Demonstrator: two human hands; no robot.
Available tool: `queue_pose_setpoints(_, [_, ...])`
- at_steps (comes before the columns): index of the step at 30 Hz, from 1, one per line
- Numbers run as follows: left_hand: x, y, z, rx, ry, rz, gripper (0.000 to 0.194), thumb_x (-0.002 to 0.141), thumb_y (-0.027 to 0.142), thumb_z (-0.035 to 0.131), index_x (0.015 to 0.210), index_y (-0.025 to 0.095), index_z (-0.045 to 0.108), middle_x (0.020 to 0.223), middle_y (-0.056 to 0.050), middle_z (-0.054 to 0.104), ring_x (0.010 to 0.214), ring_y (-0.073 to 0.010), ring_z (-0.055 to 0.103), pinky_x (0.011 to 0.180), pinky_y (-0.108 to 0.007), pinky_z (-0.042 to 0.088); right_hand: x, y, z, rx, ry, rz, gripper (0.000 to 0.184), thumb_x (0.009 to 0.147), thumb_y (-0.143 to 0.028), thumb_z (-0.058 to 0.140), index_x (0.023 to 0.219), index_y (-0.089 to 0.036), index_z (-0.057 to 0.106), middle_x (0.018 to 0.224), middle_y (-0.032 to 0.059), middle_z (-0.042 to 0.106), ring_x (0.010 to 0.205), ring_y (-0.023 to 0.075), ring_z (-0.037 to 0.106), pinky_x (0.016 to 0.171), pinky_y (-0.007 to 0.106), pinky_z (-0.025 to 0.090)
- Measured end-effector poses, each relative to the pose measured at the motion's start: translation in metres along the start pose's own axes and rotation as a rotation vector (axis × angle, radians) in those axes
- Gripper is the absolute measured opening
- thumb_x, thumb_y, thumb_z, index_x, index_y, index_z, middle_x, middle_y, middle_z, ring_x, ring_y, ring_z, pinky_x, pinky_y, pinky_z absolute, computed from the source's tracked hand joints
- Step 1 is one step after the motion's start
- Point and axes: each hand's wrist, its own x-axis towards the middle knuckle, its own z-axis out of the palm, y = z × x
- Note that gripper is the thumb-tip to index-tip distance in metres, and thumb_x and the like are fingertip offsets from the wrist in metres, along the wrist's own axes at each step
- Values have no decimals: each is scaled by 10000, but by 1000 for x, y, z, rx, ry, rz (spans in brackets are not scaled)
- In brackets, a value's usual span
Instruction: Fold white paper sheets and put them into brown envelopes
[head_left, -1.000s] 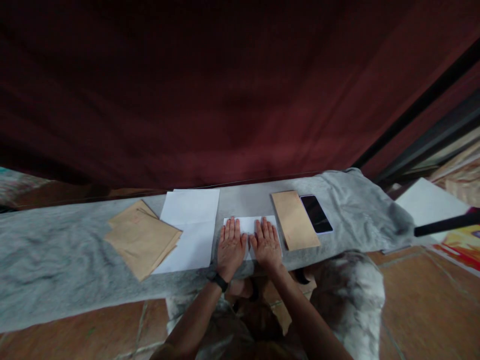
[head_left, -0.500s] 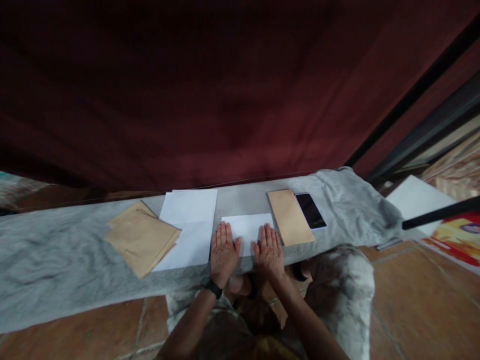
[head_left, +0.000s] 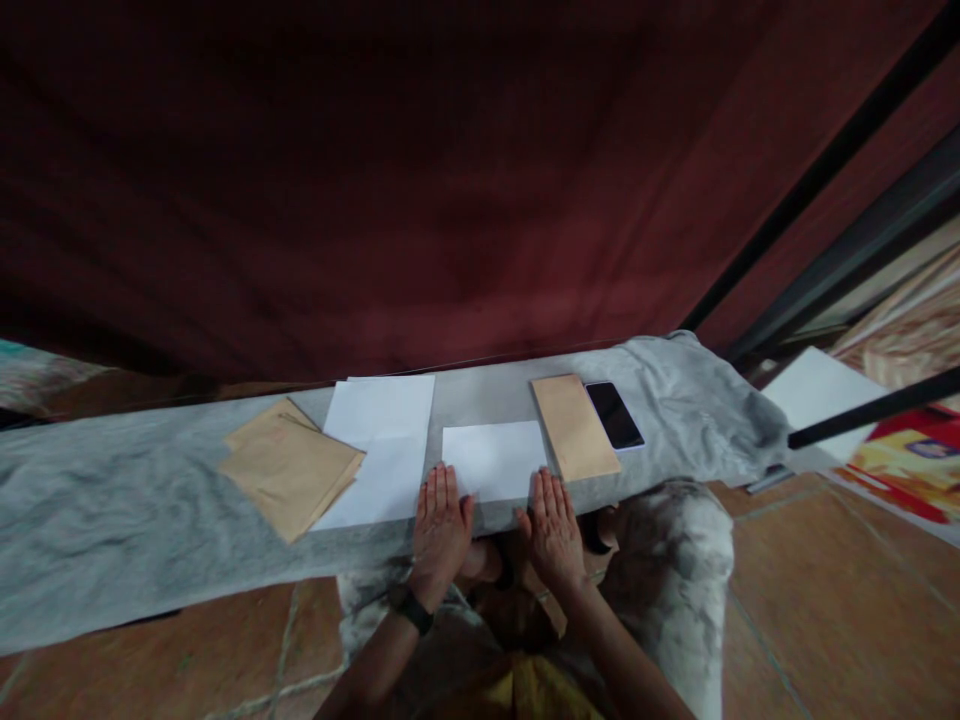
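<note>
Where the small white sheet (head_left: 493, 455) is lying: we are seeing it flat on the cloth-covered table (head_left: 480, 395), between the larger white papers (head_left: 382, 410) and the single brown envelope (head_left: 576, 428).
Left hand (head_left: 442, 525): we are holding it palm down, fingers straight and side by side, the fingertips overlapping the small sheet's near left corner.
Right hand (head_left: 553, 525): we are mirroring that pose, the fingertips reaching the near right corner.
Grip: we are leaving both hands flat and unclosed, thumbs standing apart from fingers; how firmly we are pressing, we cannot tell.
Left wrist: we are wearing a dark band (head_left: 411, 608).
Brown envelopes (head_left: 296, 470): we are finding these overlapping the larger papers' left side, stacked askew.
Phone (head_left: 615, 415): we are seeing its dark screen facing up, just beside the single envelope's right edge.
Backdrop: we are facing a dark red curtain (head_left: 450, 200), hanging beyond the table.
</note>
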Motion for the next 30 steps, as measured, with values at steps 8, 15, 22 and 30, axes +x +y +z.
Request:
queue_pose_setpoints(8, [5, 36, -5, -39, -145, 222, 569, 1010, 353, 363, 1541, 154, 320, 1619, -101, 305, 1509, -235, 246, 1232, -469, 253, -5, 5, 0, -2, -16, -21, 682, 1042, -426, 362, 1583, -67, 156, 1597, 215, 295, 1468, 315, 316, 1158, 485, 331])
queue_pose_setpoints(15, [3, 40, -4, -39, -194, 296, 598, 977, 415, 455, 1515, 168, 371, 1614, -116, 317, 1509, -250, 245, 1229, -483, 236, -11, 7, -5, 1, -42, -8, 645, 1045, -410, 338, 1570, -55, 215, 1573, 223, 343, 1464, 316, 321, 1160, 508, 302])
queue_pose_setpoints(22, [-2, 34, -4, -29, -239, 344, 624, 914, 240, 471, 1528, 244, 363, 1632, -63, 290, 1510, -236, 242, 1242, -481, 187, 1, -22, -4, 71, -139, -146, 535, 1058, -329, 293, 1549, -118, 313, 1579, 152, 367, 1476, 267, 305, 1183, 489, 270])
queue_pose_setpoints(30, [2, 10, -7, -117, -186, 219, 517, 982, 258, 337, 1477, 140, 426, 1538, -123, 452, 1445, -209, 383, 1184, -430, 343, -7, -11, 3, 44, -90, -165, 595, 1043, -364, 357, 1571, -114, 247, 1594, 172, 329, 1465, 283, 326, 1172, 480, 302])
